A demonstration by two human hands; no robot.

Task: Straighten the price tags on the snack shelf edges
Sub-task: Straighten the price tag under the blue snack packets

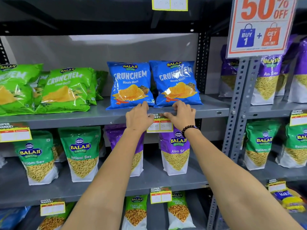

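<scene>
A yellow-edged price tag (159, 125) reading 40 Rs and 20 Rs hangs from the front edge of the grey middle shelf (83, 117), below two blue Crunchem bags (130, 83). My left hand (137, 117) pinches the tag's top left corner against the shelf edge. My right hand (181, 116), with a black bead bracelet on its wrist, pinches the top right corner. The tag hangs roughly level. Other price tags sit on shelf edges: one at far left (15, 132), one on the top shelf (169, 3), two lower ones (160, 195) (52, 207).
Green Crunchem bags (64, 90) fill the shelf's left side. Green and purple Balaji sev pouches (175, 150) stand on the shelf below. A 50% OFF sign (260, 25) hangs at upper right over a perforated grey upright (235, 110). The neighbouring rack holds more pouches and tags (298, 117).
</scene>
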